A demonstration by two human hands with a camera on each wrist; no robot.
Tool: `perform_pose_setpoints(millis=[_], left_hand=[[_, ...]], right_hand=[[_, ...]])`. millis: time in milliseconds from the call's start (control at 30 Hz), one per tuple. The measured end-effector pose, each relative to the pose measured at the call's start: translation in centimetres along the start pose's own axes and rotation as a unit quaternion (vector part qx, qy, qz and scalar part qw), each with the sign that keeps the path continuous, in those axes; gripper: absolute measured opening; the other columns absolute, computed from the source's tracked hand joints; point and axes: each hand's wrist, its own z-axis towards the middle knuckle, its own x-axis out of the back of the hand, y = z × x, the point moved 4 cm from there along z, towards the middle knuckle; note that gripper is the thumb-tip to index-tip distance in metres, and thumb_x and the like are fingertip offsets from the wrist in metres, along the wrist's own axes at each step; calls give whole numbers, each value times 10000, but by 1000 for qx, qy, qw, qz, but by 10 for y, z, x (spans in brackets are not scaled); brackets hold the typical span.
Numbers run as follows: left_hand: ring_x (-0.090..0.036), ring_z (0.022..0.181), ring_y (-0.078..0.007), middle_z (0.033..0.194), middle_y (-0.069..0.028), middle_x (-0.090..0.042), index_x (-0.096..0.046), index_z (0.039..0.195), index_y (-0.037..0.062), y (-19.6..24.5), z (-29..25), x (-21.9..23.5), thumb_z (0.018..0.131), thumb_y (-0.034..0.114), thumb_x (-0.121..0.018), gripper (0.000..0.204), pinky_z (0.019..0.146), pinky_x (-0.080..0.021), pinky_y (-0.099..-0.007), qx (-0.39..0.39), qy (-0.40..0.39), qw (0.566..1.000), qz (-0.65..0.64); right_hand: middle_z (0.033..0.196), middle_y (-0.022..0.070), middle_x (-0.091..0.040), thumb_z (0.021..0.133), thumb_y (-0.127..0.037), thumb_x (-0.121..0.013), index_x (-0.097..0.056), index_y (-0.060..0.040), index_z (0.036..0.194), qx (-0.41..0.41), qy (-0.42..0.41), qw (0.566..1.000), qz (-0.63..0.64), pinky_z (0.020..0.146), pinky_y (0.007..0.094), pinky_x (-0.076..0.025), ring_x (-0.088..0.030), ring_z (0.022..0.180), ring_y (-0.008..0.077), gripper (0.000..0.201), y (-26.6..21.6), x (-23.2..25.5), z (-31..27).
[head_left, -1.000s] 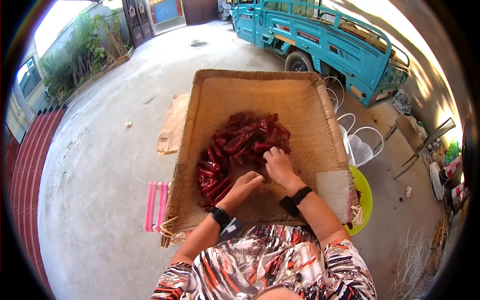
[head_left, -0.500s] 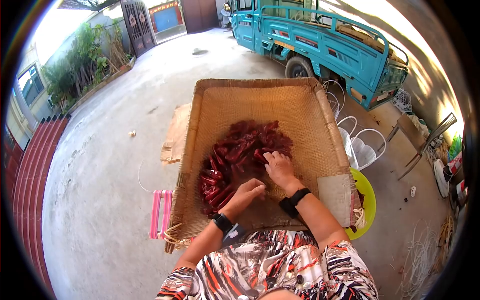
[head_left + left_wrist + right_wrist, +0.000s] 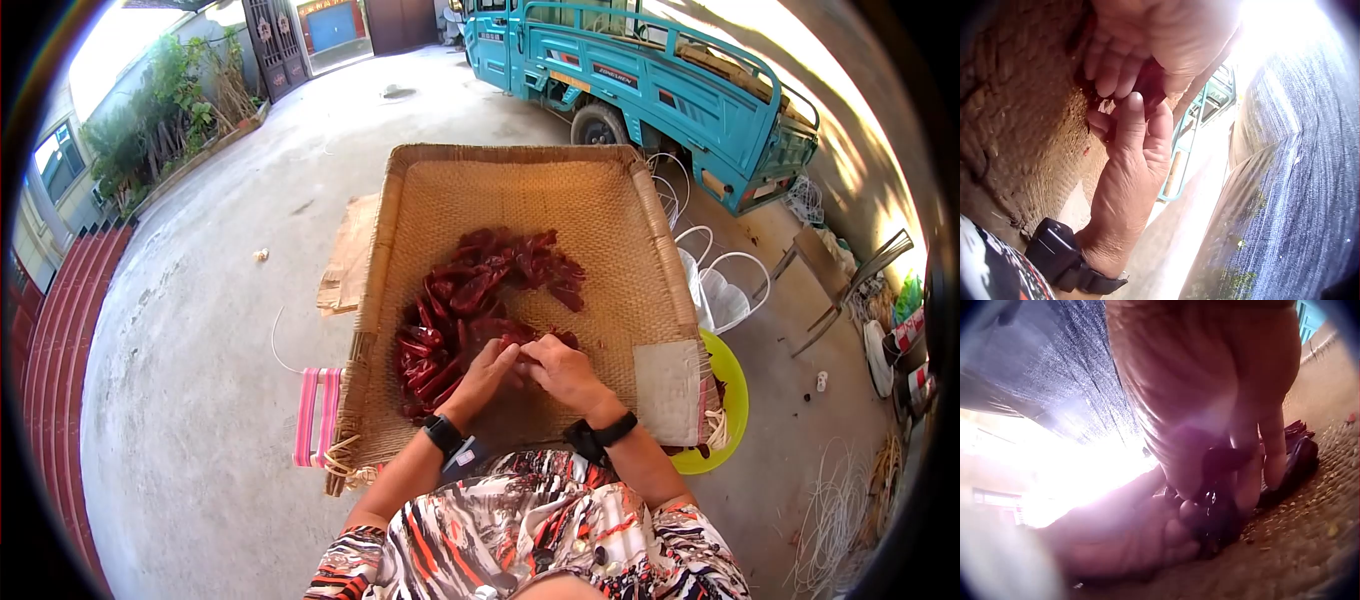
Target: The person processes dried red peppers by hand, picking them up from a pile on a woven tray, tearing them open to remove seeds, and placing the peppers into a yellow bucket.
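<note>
A large shallow woven basket (image 3: 615,250) fills the middle of the head view, holding a pile of glossy dark red dried chili peppers (image 3: 470,285). Over its near part my left hand (image 3: 480,380) and right hand (image 3: 565,372) meet. Between them they grip one dried red chili pepper (image 3: 1150,82), partly hidden by the fingers. In the left wrist view, my right thumb presses near the pepper's edge while my left fingers curl about it. Loose yellowish seeds (image 3: 1266,537) lie on the weave below the hands in the right wrist view.
A yellow-green basin (image 3: 738,400) stands under the basket's right side, near white bags with handles (image 3: 725,300). A pink striped stool (image 3: 318,415) shows at the left, cardboard (image 3: 348,255) behind it. Farther off are a chair (image 3: 850,280) and a blue cargo tricycle (image 3: 660,100).
The right hand has drawn back from the pile's right side toward the left hand, and both now hold one pepper together. The left hand has hardly shifted.
</note>
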Motion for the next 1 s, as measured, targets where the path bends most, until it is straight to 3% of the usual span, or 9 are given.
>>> perform_pose_setpoints(millis=[100,267,400,567,667,733,867,900,1000], left_hand=[[-611,778,-108,931,-52,-613,-511,1099,24,21,-8,-8,1011,315,-522,304,678,-474,-242,5,59,998,-35],[-543,794,-55,893,21,-583,-579,1024,95,-6,-2,4,1006,288,-537,199,698,-451,-210,34,9,998,-60],[-532,760,-48,890,34,-588,-587,988,103,1,-4,3,1009,293,-533,199,675,-441,-182,35,-12,994,-106],[-568,789,-82,952,-7,-622,-529,1243,90,16,-5,-6,1020,300,-500,307,707,-474,-221,13,8,990,-142],[-572,817,-97,952,-28,-623,-530,1248,68,-3,1,8,1020,320,-490,342,743,-476,-243,46,5,989,-140],[-568,812,-103,933,-46,-616,-538,1228,28,-8,3,10,1010,310,-505,359,744,-471,-243,20,24,994,-102],[-563,786,-92,939,-44,-620,-565,1185,25,-9,0,6,982,229,-570,288,731,-472,-230,25,29,998,-48],[-562,783,-90,939,-41,-620,-566,1182,28,-8,-1,6,981,218,-571,277,732,-471,-229,33,31,998,-50],[-561,765,-82,935,-33,-621,-566,1167,34,-6,-4,5,983,186,-563,239,725,-467,-220,52,46,996,-47]], right_hand=[[965,129,-616,890,-157,-627,-640,-86,1093,-6,-13,999,38,776,399,-511,-618,917,323,216,1,4,-3],[980,141,-648,910,-160,-622,-645,-34,1073,5,24,992,122,783,368,-504,-628,899,296,207,12,5,-9],[866,127,-667,931,-205,-616,-642,-45,1058,-76,9,979,190,732,350,-513,-648,788,274,206,16,8,-10],[763,38,-656,966,-241,-597,-640,-33,1046,-152,0,935,321,613,258,-490,-601,669,106,226,37,6,-16],[757,-1,-643,978,-257,-590,-642,-45,1007,-191,93,893,396,588,229,-486,-585,652,72,220,58,31,-22],[787,4,-623,977,-275,-596,-617,-63,1000,-234,212,794,520,632,237,-504,-585,674,76,214,80,55,-36],[844,6,-651,993,-325,-552,-612,-83,998,-171,401,587,682,675,288,-528,-601,683,115,249,124,100,-66],[858,7,-649,1001,-346,-528,-609,-64,1021,-140,410,560,706,704,315,-531,-600,715,125,294,126,106,-70],[886,34,-659,999,-339,-531,-608,-39,1077,-195,435,493,728,715,311,-535,-597,725,132,319,128,104,-74]])
